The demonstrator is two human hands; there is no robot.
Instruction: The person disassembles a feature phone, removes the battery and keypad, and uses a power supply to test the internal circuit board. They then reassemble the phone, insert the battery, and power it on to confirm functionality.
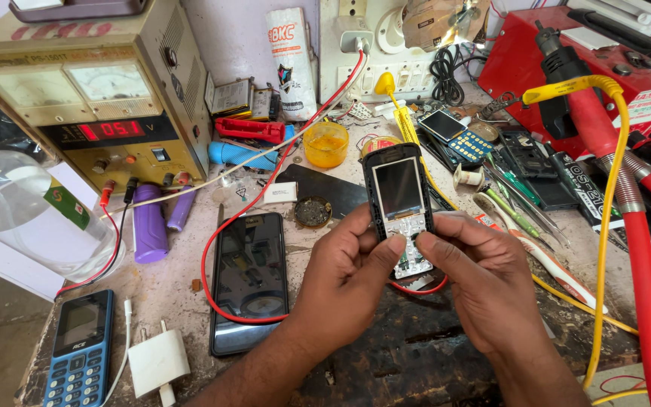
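We cannot see the lower end of the opened keypad phone point(399, 203), because the left hand point(348, 283) and right hand point(484, 283) cover it with their thumbs, and the fingers behind it are hidden too. The blue keypad phone point(78, 353) and the white charger point(158, 365) are cut off by the bottom edge, the clear bottle point(20, 215) by the left edge. The small parts heaped at the back of the table point(431, 354) are too tiny for us to tell apart.

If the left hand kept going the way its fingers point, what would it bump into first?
Probably the right hand: the left hand points right and up across the opened phone both hold. Depth is hard to judge.
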